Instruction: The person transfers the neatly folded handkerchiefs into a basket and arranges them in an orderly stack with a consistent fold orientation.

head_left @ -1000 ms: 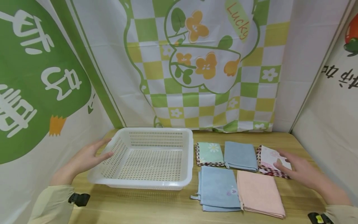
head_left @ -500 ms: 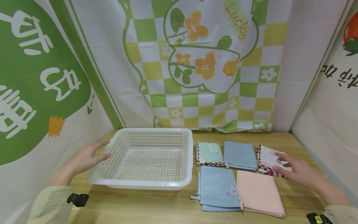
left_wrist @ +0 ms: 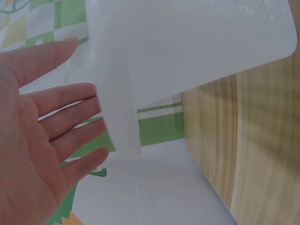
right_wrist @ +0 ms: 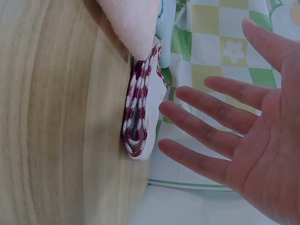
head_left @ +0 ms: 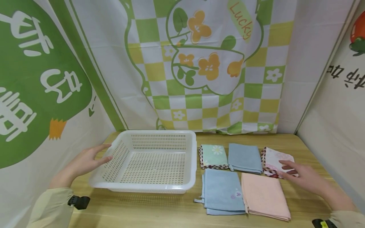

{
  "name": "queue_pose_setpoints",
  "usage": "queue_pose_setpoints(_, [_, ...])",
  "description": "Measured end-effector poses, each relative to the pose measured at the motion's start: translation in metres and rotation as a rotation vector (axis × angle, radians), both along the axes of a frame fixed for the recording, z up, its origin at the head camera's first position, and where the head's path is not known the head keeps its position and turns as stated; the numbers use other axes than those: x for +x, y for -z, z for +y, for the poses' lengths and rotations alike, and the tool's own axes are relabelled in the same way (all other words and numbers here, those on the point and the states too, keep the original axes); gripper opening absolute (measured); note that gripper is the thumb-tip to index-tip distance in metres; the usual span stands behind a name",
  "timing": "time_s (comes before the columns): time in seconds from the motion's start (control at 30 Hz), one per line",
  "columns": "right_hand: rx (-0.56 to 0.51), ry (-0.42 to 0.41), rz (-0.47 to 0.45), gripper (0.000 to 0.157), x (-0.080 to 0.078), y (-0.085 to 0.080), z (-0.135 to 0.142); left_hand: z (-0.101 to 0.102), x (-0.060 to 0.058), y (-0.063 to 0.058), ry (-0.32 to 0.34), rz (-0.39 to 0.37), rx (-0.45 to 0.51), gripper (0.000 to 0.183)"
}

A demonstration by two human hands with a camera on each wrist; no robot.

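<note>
A white plastic basket (head_left: 158, 186) with slotted walls stands on the table's left half. Beside its left rim my left hand (head_left: 85, 161) is held with fingers extended; in the left wrist view the fingertips are at the rim, and I cannot tell whether they touch. Over the folded white-and-pink towel (head_left: 275, 158) with red-checked edging hovers my right hand (head_left: 305, 177), fingers spread. The right wrist view shows that palm (right_wrist: 262, 136) holding nothing, apart from the folded towel (right_wrist: 152, 108). Part of this towel is hidden by the hand in the head view.
Other folded towels lie right of the basket: a green daisy one (head_left: 214, 155), a grey-blue one (head_left: 245, 158), a light blue one (head_left: 223, 191) and a pink one (head_left: 265, 194). Printed curtains (head_left: 211, 104) hang behind the wooden table (head_left: 159, 212) and along both sides.
My right hand has shifted slightly down and toward me over the white-and-pink towel. The left hand has barely moved, and the basket and towels stay in place.
</note>
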State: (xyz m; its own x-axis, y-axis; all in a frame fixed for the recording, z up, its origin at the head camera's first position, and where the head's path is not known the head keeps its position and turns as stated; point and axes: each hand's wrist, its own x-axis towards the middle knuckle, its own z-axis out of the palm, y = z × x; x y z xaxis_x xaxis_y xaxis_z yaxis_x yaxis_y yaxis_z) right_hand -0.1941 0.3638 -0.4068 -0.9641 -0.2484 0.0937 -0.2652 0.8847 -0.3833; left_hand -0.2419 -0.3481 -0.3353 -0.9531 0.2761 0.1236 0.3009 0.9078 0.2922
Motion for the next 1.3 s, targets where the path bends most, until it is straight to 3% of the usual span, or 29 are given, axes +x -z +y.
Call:
queue_pose_setpoints(0.37, [-0.025, 0.009, -0.089, 0.055, 0.002, 0.004, -0.002, -0.003, -0.001, 0.000, -0.009, -0.032, 0.003, 0.069])
queue_pose_setpoints(0.57, [-0.017, 0.009, -0.078, 0.050, 0.003, 0.007, -0.002, -0.004, -0.002, -0.003, 0.003, -0.054, 0.029, 0.066])
queue_pose_setpoints(0.97, [0.003, -0.020, -0.097, 0.044, 0.002, 0.015, 0.003, -0.011, -0.003, -0.007, 0.022, -0.061, -0.017, 0.065])
queue_pose_setpoints(1.3, [-0.031, -0.047, -0.172, 0.042, -0.001, 0.018, 0.004, -0.015, -0.006, -0.006, 0.019, -0.084, -0.030, 0.061])
